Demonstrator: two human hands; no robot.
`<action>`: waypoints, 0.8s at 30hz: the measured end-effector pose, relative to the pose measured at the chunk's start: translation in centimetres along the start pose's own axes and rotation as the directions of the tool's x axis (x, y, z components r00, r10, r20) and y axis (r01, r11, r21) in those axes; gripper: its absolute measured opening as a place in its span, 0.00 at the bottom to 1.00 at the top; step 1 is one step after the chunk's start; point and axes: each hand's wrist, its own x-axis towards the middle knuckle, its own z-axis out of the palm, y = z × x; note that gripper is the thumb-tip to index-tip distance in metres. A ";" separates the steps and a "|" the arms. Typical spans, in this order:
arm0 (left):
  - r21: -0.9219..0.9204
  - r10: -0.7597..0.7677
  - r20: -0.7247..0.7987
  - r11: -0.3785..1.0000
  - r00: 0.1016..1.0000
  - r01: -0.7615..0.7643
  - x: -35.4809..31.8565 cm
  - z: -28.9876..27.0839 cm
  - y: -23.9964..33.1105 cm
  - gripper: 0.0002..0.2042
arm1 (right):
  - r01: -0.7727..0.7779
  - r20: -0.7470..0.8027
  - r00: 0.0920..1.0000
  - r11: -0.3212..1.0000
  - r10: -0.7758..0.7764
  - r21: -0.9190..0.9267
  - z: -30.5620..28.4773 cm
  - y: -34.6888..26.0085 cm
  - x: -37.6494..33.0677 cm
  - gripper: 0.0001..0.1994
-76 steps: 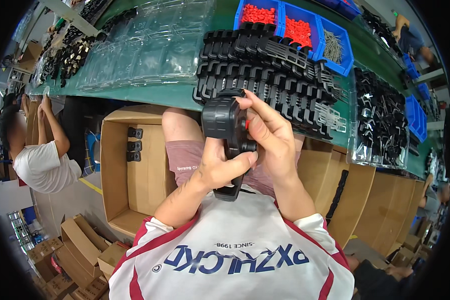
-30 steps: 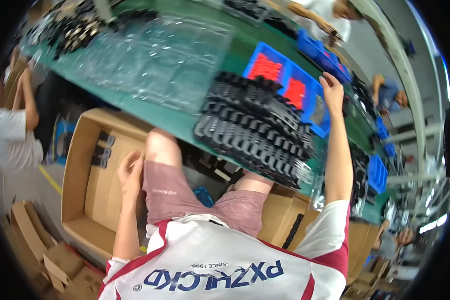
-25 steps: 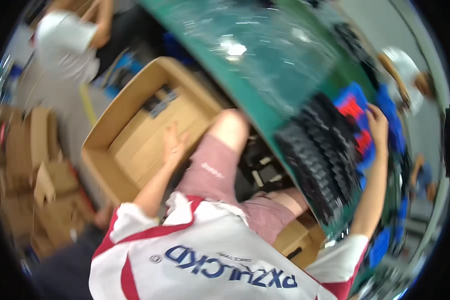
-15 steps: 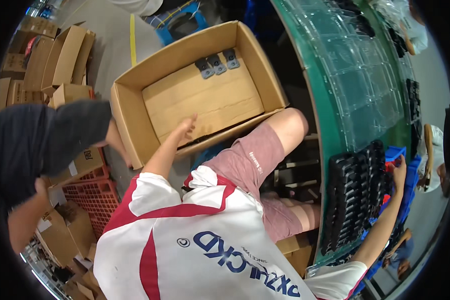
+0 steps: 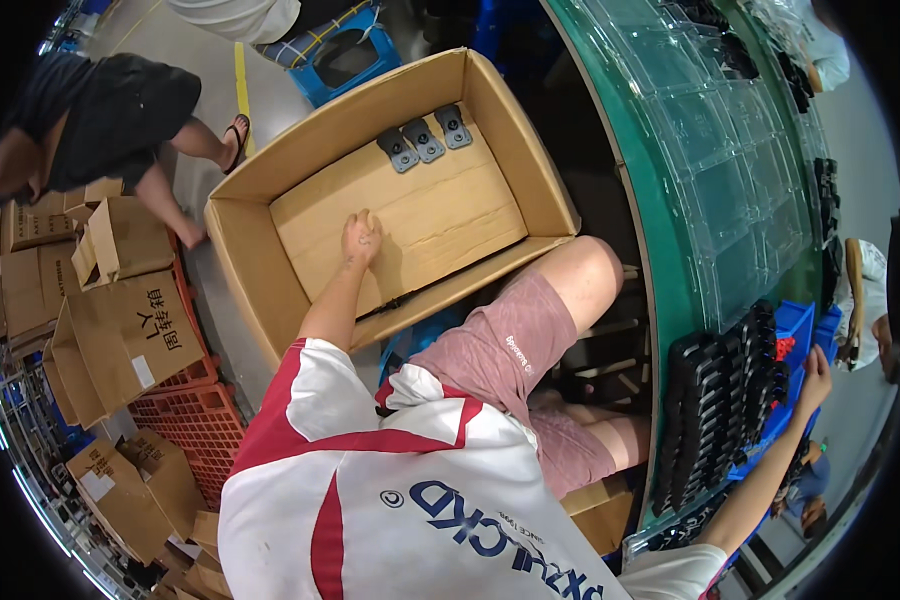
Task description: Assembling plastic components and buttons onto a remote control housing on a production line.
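My left hand (image 5: 362, 236) reaches down into a large open cardboard box (image 5: 248, 262) on the floor and rests on its bare bottom, fingers curled under, nothing seen in it. Three dark grey parts (image 5: 425, 146) lie in a row at the box's far side, apart from that hand. My right hand (image 5: 816, 366) is stretched out to the right, at the rim of a blue bin (image 5: 796, 322) beside stacked black moulded trays (image 5: 715, 400) on the green table (image 5: 658, 250). Its fingers are too small to read.
Clear plastic trays (image 5: 730, 140) cover the green table farther along. Flat-packed cartons (image 5: 120, 330) and a red crate (image 5: 195, 425) stand left of the box. A person in black (image 5: 90, 110) bends at upper left; another person's arm (image 5: 855, 290) shows at right.
The view has swung from the table down to the floor box. My left hand has gone deeper into the box and settled on its bottom; my right hand stays at the blue bin.
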 end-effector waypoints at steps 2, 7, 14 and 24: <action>-0.021 0.087 0.045 0.996 0.995 -0.086 2.5 0.5 2.4 0.19 | -0.023 -0.089 0.996 0.995 0.032 0.097 -2.9 1.7 -1.9 0.15; 0.140 0.330 0.007 0.934 0.944 -0.328 10.2 3.4 5.6 0.21 | -0.120 -0.168 0.969 0.937 0.183 0.328 -8.1 4.0 -9.6 0.16; 0.163 0.263 0.240 0.938 0.934 -0.306 13.8 4.5 8.7 0.16 | -0.202 -0.324 0.829 0.785 0.455 0.585 -10.9 4.2 -25.3 0.20; -0.291 0.369 0.186 0.906 0.911 -0.307 0.2 2.8 7.0 0.08 | -0.045 -0.177 0.919 0.540 0.353 0.841 -6.9 -0.8 -29.8 0.16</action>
